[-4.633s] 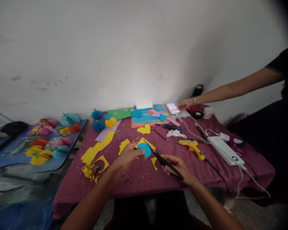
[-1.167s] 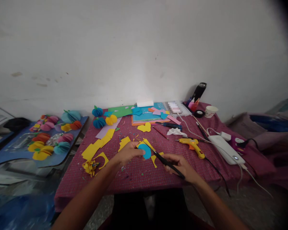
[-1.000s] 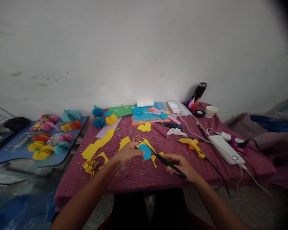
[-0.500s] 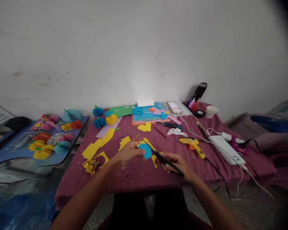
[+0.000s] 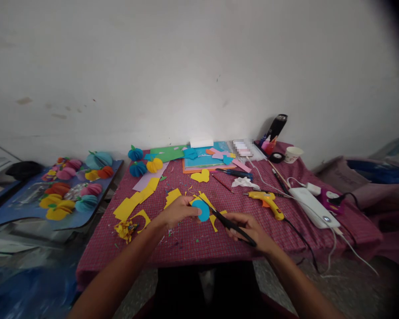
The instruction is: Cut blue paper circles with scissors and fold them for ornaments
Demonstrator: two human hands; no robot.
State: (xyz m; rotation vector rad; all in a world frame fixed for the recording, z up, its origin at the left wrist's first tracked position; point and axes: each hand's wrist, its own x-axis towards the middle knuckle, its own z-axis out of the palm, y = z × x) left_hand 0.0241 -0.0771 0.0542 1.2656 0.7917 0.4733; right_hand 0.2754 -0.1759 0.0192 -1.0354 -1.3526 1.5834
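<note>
— Which way do the scissors (image 5: 231,226) lie?

— Long axis slanted: the black handles sit near the person in the right hand (image 5: 249,228), which is closed around them, and the thin dark blades run up and to the left, tips at the edge of the blue paper disc (image 5: 201,210). How far the blades are parted I cannot tell.

— And the disc?

— Flat, round, thin paper, pinched by the fingers of the left hand (image 5: 178,211) just above the middle of the bench (image 5: 193,241), with a yellow sheet (image 5: 206,200) behind it.

— The surface?

— A red checked cloth, littered with angular yellow paper offcuts (image 5: 133,204). A yellow glue gun (image 5: 266,202) lies to the right, its nozzle pointing left, and a glossy white power bank (image 5: 312,207) lies beyond it.
</note>
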